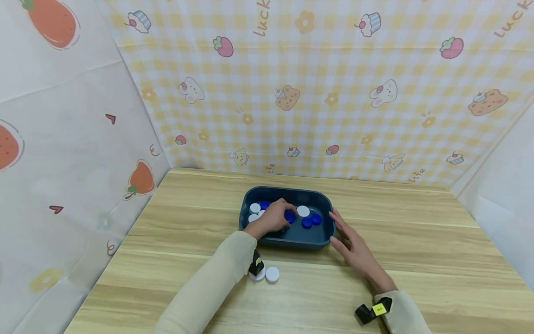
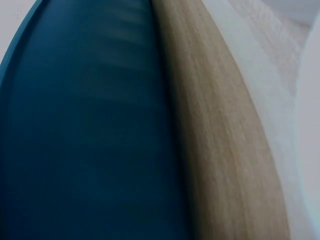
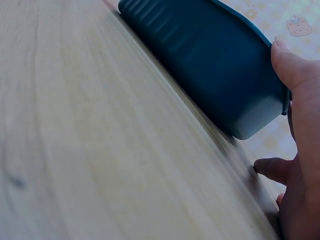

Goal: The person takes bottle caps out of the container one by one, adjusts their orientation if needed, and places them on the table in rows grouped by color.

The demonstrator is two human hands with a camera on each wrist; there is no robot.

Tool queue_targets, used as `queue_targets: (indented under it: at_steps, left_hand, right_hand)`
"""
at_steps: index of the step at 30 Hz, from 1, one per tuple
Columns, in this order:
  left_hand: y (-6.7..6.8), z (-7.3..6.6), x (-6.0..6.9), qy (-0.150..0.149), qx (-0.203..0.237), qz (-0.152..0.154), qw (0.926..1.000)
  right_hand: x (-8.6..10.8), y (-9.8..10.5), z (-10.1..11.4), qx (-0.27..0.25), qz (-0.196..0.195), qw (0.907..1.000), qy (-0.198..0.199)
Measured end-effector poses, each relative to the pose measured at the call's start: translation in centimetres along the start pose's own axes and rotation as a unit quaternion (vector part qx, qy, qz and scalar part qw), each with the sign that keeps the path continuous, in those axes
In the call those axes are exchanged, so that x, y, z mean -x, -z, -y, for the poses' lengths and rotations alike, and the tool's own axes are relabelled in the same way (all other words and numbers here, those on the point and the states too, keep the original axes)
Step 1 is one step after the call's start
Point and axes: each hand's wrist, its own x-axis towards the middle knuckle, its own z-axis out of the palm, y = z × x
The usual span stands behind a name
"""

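A dark blue rectangular tray (image 1: 275, 242) with tall sides stands on the table, holding several white and blue round bottle caps. My left hand (image 1: 275, 216) reaches inside it, the thumb and fingers around a blue bottle cap (image 1: 289, 216). Just right of that hand lie a white cap (image 1: 303, 211) and two blue caps (image 1: 307, 223). White caps (image 1: 255, 208) and a blue one sit at the tray's left end, partly hidden by the hand. My right hand (image 1: 354, 248) touches the tray's right end with extended fingers; in the right wrist view its thumb (image 3: 290, 62) lies against the rim.
Two white caps (image 1: 272, 275) lie on the wooden table (image 1: 317, 297) in front of the tray, one partly covered by the left wrist's camera (image 1: 256, 263). A patterned cloth (image 1: 333, 116) hangs behind the table. The left wrist view shows mostly the tray's outer wall (image 2: 95, 130).
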Motion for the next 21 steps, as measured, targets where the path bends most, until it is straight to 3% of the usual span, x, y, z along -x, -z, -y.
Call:
queue_targets:
  at_steps: [21]
  left_hand:
    - [-0.28,0.27,-0.24,-0.002,-0.043,0.027,0.9987]
  right_hand:
    - [-0.03,0.02,-0.05,-0.008,0.0,1.0,0.001]
